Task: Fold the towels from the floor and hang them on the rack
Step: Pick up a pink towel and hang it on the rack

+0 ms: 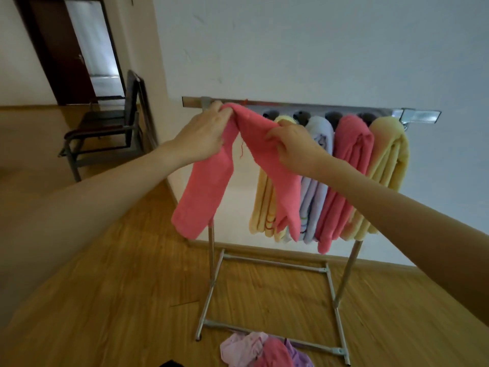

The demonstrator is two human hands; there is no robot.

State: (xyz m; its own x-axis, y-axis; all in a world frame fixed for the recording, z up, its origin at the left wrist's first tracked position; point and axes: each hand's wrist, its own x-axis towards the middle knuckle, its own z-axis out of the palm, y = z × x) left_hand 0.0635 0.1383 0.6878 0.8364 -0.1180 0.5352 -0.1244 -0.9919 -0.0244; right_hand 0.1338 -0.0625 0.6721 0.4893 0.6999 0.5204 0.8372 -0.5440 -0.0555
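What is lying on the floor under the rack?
A pile of towels, pink and lilac, lies on the floor by the front base bar of the rack. The picture edge cuts off its lower part.

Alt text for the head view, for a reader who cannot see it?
Both hands, left and right, grip a folded pink towel at the left end of a metal rack. Four folded towels already hang there, and more towels lie on the wooden floor below.
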